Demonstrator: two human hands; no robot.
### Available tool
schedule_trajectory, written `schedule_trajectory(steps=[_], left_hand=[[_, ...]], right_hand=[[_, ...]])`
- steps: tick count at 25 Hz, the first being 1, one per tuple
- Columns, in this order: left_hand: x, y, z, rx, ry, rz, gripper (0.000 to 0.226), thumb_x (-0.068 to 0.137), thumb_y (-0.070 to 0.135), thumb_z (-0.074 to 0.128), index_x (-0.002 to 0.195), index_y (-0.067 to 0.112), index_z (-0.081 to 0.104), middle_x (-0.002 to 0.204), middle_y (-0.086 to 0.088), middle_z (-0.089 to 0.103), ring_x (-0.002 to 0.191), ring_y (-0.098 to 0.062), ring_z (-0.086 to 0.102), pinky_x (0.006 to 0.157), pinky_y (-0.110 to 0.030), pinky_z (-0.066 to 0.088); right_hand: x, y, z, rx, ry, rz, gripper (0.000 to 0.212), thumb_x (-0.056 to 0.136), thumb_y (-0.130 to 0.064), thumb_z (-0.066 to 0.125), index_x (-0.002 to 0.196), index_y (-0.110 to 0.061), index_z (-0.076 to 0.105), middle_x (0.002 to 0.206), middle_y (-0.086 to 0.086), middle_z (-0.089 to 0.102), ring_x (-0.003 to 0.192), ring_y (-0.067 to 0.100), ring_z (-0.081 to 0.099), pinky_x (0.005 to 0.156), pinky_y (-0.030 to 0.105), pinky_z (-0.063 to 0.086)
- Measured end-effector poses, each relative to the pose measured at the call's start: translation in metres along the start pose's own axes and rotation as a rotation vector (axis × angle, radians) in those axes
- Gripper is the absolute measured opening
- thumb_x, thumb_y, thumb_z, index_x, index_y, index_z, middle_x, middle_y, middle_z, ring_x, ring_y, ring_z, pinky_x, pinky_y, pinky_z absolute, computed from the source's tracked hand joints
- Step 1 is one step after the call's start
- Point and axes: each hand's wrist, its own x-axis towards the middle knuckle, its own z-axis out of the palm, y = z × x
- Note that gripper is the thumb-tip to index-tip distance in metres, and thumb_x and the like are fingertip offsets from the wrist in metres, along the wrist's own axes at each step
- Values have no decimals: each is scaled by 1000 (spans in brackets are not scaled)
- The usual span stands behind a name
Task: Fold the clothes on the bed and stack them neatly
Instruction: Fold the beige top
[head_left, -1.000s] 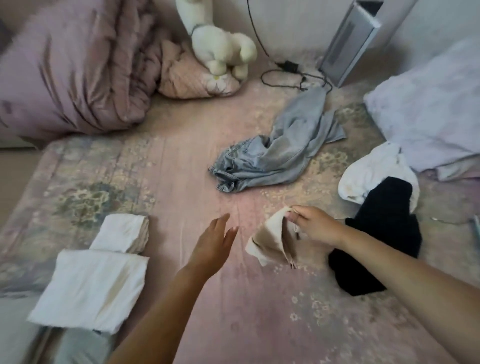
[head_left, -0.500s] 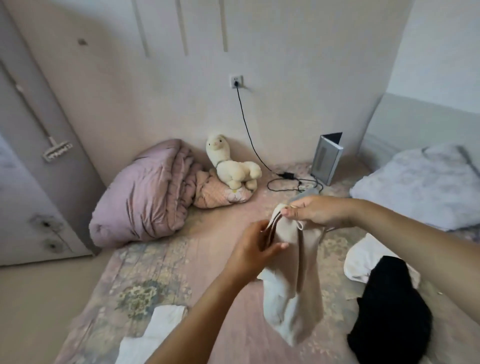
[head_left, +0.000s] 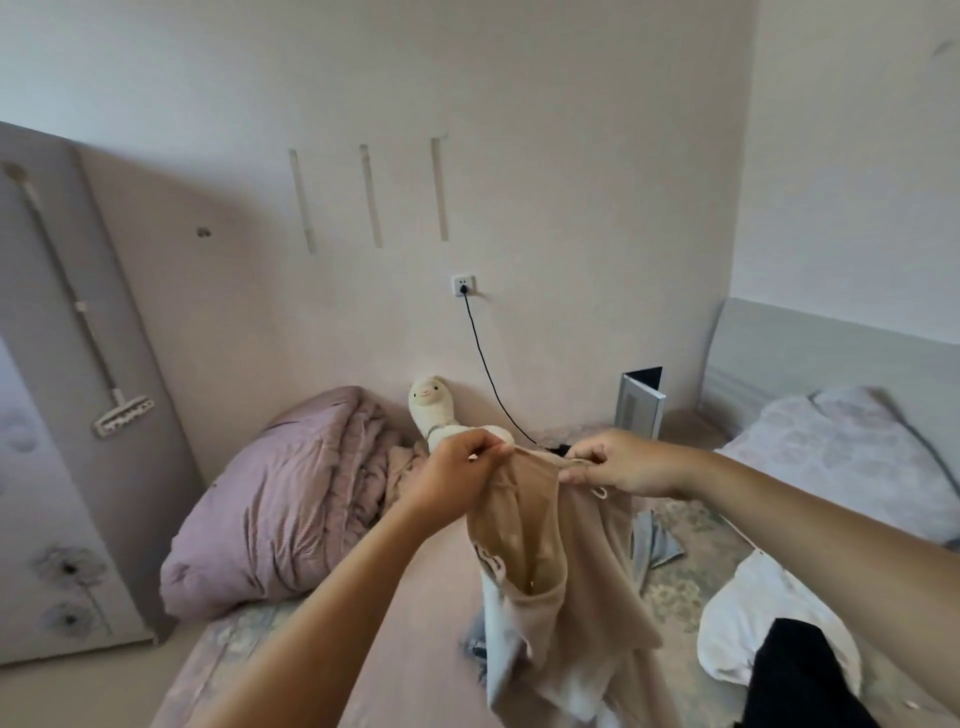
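While both hands, left (head_left: 457, 470) and right (head_left: 618, 462), pinch the top edge of the beige garment (head_left: 550, 566) hanging above the bed (head_left: 415, 649), its bunched, possibly inside-out lower half could fold crooked unless shaken flat.

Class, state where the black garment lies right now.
In the head view, the black garment lies at the lower right on the bed, overlapping the white garment, below the right hand.
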Motion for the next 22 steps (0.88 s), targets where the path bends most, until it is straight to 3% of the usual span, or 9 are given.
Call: schedule_trajectory(steps=[4, 6, 8, 11, 13, 16, 19, 22], left_hand=[[8, 14, -9, 189, 17, 28, 19, 101, 16, 61, 83, 14, 65, 86, -4, 66, 83, -14, 55, 82, -28, 43], [10, 16, -13, 256, 21, 28, 21, 101, 16, 61, 80, 17, 63, 90, -5, 68, 89, -18, 58, 86, -30, 43], [11, 17, -13, 246, 27, -12, 22, 101, 19, 61, 80, 16, 64, 87, -5, 67, 85, -18, 58, 81, -30, 44], [9, 19, -11, 114, 14, -107, 23, 102, 24, 59, 83, 12, 65, 74, -2, 59, 68, -15, 50, 63, -28, 43], [10, 19, -13, 102, 25, -106, 23, 102, 23, 60, 83, 11, 65, 75, -2, 58, 69, -14, 49, 64, -27, 42], [10, 22, -19, 139, 16, -92, 20, 102, 21, 61, 85, 11, 65, 80, -1, 61, 75, -14, 52, 73, -27, 43], [12, 24, -24, 166, 21, -118, 22, 102, 21, 59, 84, 9, 62, 70, -2, 54, 67, -15, 47, 64, -30, 41], [14, 28, -28, 115, 46, -169, 24, 103, 23, 58, 88, 5, 64, 67, -4, 50, 61, -17, 45, 56, -28, 41]], right_hand=[[-1, 2, -9, -27, 93, -9, 19, 101, -27, 63, 84, -19, 68, 69, 0, 54, 67, 11, 43, 63, 29, 33], [-2, 6, -9, -56, 98, 5, 21, 102, -29, 61, 88, -18, 70, 69, 0, 55, 67, 11, 44, 64, 30, 34], [-1, 7, -3, 16, 99, 27, 27, 103, -35, 58, 90, -14, 68, 73, -2, 55, 69, 10, 45, 66, 29, 34], [2, 5, 14, 171, 157, 88, 38, 102, -48, 54, 77, -20, 55, 71, -4, 51, 69, 11, 43, 65, 31, 30], [6, 3, 21, 217, 208, 110, 35, 96, -51, 64, 81, -19, 57, 76, -3, 56, 73, 12, 49, 67, 32, 34], [11, 7, 28, -5, 348, 75, 25, 84, -30, 74, 87, -14, 55, 91, 8, 60, 88, 25, 55, 74, 39, 40], [15, 19, 38, -160, 415, 24, 18, 83, -12, 65, 86, -18, 48, 98, 5, 51, 101, 29, 48, 80, 43, 37], [15, 38, 42, -94, 382, 133, 9, 87, -10, 60, 86, -16, 53, 95, 4, 58, 89, 27, 53, 73, 40, 38]])
